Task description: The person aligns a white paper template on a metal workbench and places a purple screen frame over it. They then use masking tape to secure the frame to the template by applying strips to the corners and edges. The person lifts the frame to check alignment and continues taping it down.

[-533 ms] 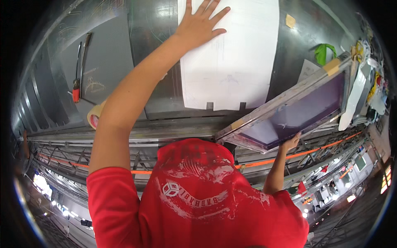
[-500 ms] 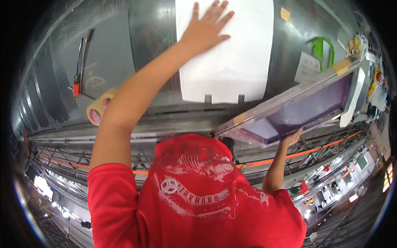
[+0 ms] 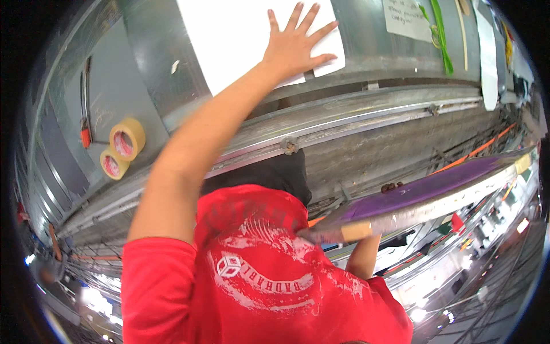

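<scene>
My left hand (image 3: 293, 49) lies flat with its fingers spread on a white sheet (image 3: 223, 43), which rests on the metal table (image 3: 160, 51). At the right, a screen-printing frame (image 3: 366, 229) with purple mesh is held tilted, clear of the table's front edge. Only the fingertips of my right hand (image 3: 392, 187) show, curled over the frame's far edge; the rest of that hand is hidden behind it. A strip of yellowish tape is stuck on the frame's near corner.
Two tape rolls (image 3: 127, 139) stand left of my forearm, beside a red-ended tool (image 3: 85, 126) on a grey board. A handwritten paper (image 3: 405, 18) and a green strap (image 3: 440, 37) lie at the far right. A metal rail (image 3: 355, 127) runs along the table's front. Another person's arm (image 3: 54, 241) shows at the far left.
The screen-printing frame has swung away from the table, down and right, its purple mesh now facing up. My left hand stays flat on the sheet, now near its front right corner.
</scene>
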Demonstrator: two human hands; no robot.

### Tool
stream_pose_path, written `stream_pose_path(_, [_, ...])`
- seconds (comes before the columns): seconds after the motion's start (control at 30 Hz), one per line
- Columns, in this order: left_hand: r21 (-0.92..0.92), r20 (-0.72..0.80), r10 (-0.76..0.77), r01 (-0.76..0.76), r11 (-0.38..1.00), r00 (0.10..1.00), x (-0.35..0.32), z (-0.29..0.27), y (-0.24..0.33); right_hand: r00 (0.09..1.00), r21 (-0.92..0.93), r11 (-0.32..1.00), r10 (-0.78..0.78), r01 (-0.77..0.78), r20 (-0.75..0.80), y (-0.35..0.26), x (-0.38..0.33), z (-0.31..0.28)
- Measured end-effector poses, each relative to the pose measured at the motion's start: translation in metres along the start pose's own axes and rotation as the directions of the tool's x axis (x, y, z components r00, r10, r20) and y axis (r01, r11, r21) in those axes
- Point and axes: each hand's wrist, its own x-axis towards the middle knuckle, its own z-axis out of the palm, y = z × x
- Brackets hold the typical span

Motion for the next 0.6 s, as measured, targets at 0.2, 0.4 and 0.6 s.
stream_pose_path(0.2, [0.281, 0.007, 0.051, -0.051, 0.958, 0.999, 0.000, 0.025, 0.006, 0.963, 0.124, 0.985, 0.148, -0.122, -0.226, 0.061, -0.057, -0.069])
stream_pose_path(0.4, [0.410, 0.093, 0.012, -0.050, 0.911, 0.996, 0.000, 0.027, 0.011, 0.952, 0.183, 0.971, 0.196, -0.154, -0.237, 0.059, -0.043, -0.091])
stream_pose_path(0.6, [0.326, 0.081, -0.032, 0.004, 0.945, 0.996, -0.002, 0.029, 0.009, 0.959, 0.205, 0.966, 0.199, -0.157, -0.200, 0.038, 0.013, -0.086])
